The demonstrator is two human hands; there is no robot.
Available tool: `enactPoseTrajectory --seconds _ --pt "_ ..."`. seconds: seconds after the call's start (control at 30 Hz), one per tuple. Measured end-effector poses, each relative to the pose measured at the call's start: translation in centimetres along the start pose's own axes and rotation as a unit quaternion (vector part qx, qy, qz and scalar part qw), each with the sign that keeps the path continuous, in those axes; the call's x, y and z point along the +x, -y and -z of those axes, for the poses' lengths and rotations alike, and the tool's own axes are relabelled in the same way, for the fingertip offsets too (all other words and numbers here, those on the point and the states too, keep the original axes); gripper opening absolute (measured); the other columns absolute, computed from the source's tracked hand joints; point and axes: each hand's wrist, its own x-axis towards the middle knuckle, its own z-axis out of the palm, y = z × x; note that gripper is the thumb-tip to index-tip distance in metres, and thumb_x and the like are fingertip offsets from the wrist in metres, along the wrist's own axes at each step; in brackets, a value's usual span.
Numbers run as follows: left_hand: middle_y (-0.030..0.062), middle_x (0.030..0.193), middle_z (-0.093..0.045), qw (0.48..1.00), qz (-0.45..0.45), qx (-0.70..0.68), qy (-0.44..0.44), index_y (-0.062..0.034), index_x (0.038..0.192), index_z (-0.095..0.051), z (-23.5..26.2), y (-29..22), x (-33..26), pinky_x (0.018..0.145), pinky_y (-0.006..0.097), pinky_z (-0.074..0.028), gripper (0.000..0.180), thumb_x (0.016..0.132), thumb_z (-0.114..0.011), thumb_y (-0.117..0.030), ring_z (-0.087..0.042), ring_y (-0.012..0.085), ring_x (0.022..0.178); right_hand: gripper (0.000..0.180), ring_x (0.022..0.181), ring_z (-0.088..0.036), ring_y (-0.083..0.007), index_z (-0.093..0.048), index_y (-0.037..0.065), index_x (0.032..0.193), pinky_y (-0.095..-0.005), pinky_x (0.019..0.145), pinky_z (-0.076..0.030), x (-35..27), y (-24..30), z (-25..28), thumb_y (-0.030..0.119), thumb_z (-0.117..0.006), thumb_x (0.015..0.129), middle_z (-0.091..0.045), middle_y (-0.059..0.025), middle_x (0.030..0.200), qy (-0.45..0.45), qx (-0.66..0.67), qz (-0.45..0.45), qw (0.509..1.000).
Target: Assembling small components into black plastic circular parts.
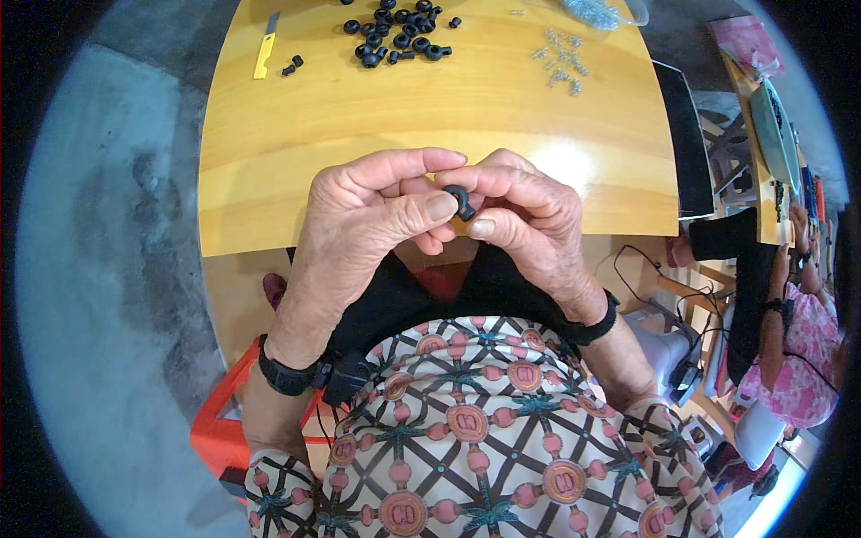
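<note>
Above the near edge of the table, both hands meet at a small black plastic piece (461, 203), with a rounded ring-like head and a short stub. My left hand (381, 202) pinches its head between thumb and forefinger. My right hand (529, 202) closes on its other side, with the thumb by the stub; the fingertips partly cover the piece. Farther off lies a loose pile of similar black plastic pieces (395, 31). Two little black stubs (292, 65) sit apart from it, beside a yellow-handled cutter knife (265, 47).
Small silvery bits (563, 61) are scattered at the table's far right, near a clear bag (592, 13) of similar bits. A red stool (220, 412) is at my left. To the right, another person in a pink top (798, 359) works at a table with a green tray (775, 134).
</note>
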Motion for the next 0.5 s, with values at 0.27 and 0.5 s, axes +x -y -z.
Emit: enactPoseTrajectory --seconds 0.27,0.5 --pt "0.0066 0.078 -0.064 0.999 -0.020 0.036 -0.005 0.0032 0.112 -0.059 0.8 0.1 0.1 0.057 0.020 -0.051 0.035 0.082 -0.067 -0.011 -0.061 0.0106 0.063 0.028 0.077 -0.057 -0.0153 -0.067 0.004 0.105 -0.0275 0.073 -0.046 0.6 -0.4 -0.1 0.011 -0.069 0.078 -0.066 -0.0031 0.084 -0.001 -0.061 0.026 0.998" --pt "0.0104 0.083 -0.066 0.998 0.020 0.054 -0.017 0.0055 0.107 -0.061 1.4 0.1 0.6 0.060 0.022 -0.052 0.027 0.084 -0.065 -0.008 -0.062 0.0124 0.067 0.028 0.076 -0.058 -0.0145 -0.068 0.004 0.103 -0.0264 0.070 -0.047 1.2 -1.1 -0.1 0.007 -0.070 0.075 -0.065 -0.0035 0.082 -0.019 -0.098 0.036 0.994"
